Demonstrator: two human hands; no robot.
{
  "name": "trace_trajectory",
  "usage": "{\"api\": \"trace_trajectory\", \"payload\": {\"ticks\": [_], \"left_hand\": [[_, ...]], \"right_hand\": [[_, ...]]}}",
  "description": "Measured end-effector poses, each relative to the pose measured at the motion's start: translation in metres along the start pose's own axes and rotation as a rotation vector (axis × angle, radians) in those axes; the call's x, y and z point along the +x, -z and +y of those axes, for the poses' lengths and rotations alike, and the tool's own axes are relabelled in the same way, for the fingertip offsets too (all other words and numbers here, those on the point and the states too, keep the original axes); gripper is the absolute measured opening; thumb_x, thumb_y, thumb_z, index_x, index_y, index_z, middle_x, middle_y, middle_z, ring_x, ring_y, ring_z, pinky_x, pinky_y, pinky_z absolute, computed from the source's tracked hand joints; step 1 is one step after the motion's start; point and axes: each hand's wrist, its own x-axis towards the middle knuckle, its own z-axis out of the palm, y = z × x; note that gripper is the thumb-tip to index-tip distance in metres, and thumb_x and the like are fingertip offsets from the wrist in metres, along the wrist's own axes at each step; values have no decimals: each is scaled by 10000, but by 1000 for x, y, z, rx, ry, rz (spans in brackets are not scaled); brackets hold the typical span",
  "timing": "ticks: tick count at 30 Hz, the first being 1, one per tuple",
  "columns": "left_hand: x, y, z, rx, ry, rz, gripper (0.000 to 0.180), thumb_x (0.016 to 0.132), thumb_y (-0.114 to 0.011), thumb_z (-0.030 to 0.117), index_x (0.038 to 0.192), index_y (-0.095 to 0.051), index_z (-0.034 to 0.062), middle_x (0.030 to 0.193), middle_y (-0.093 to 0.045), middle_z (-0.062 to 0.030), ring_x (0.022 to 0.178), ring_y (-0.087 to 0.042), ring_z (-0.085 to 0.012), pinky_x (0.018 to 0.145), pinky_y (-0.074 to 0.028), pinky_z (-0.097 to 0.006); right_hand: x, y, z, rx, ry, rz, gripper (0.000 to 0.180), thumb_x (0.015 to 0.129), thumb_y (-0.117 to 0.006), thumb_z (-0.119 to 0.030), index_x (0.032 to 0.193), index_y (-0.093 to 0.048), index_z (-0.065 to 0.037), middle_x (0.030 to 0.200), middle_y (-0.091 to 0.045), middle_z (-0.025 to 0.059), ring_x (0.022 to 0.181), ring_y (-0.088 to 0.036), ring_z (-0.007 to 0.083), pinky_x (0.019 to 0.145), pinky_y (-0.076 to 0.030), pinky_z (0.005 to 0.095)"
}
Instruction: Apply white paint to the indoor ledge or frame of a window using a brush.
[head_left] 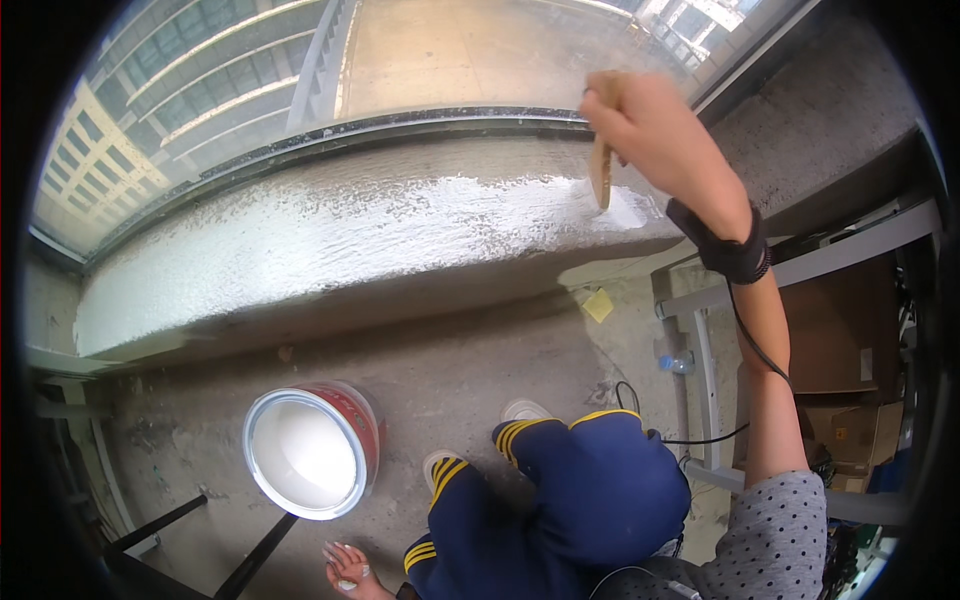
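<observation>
My right hand (655,135) is closed round the wooden handle of a paintbrush (601,175). The brush points down, its lower end at the right part of a concrete window ledge (560,240). White paint (330,235) coats much of the ledge, thick on the left, patchy along the window side. My left hand (348,572) hangs low near the bottom edge, fingers apart and holding nothing, with white smears on them. Above it on the floor stands a red bucket (372,425) with white paint inside. The brush's bristles are hard to make out.
Beyond the ledge is a window (430,60) facing buildings. Grey metal frames (850,240) and cardboard boxes (850,430) stand at the right. Black bars (255,560) lie lower left. A yellow paper (598,305) and a plastic bottle (677,363) are below the ledge; a cable runs from my right wrist.
</observation>
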Motion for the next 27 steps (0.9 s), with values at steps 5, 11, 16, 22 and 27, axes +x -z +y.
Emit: {"api": "trace_trajectory", "payload": {"ticks": [5, 11, 16, 22, 27], "left_hand": [[9, -7, -5, 70, -6, -4, 373, 933, -456, 151, 1266, -501, -10, 1399, -446, -148, 1309, -360, -331, 1097, -250, -510], [8, 5, -6, 14, -20, 8, 382, 918, -462, 134, 1269, -496, -12, 1404, -439, -148, 1319, -347, -337, 1091, -262, -513], [9, 17, 1, 175, -185, 271, 392, 916, -495, 192, 1279, -501, 45, 1371, -483, -103, 1260, -429, -280, 1022, -353, -467], [22, -17, -26, 206, -200, 430, 413, 903, -545, 209, 1298, -502, 98, 1332, -529, -65, 1197, -510, -221, 945, -448, -411], [21, -22, -24, 224, -196, 434, 417, 904, -538, 206, 1305, -494, 101, 1326, -532, -72, 1190, -515, -220, 937, -454, -412]], "right_hand": [[20, -40, -66, 211, 250, -66, 330, 918, -492, -215, 706, -552, 31, 497, -477, 130, 459, -518, 222, 522, -463, 359], [28, -51, -81, 727, 86, -49, 310, 930, -483, -224, 788, -588, 31, 575, -566, 91, 511, -556, 137, 485, -455, 287], [6, -23, -15, 639, -79, -101, 278, 924, -465, -213, 804, -562, 17, 583, -533, 19, 473, -504, 79, 433, -431, 195], [-13, -3, -9, 266, -146, 15, 321, 918, -472, -225, 701, -551, -2, 526, -493, 22, 446, -482, 102, 453, -411, 271], [4, -28, -82, 284, 17, -59, 302, 904, -484, -204, 732, -584, 23, 533, -530, 141, 509, -578, 226, 558, -471, 363]]}}
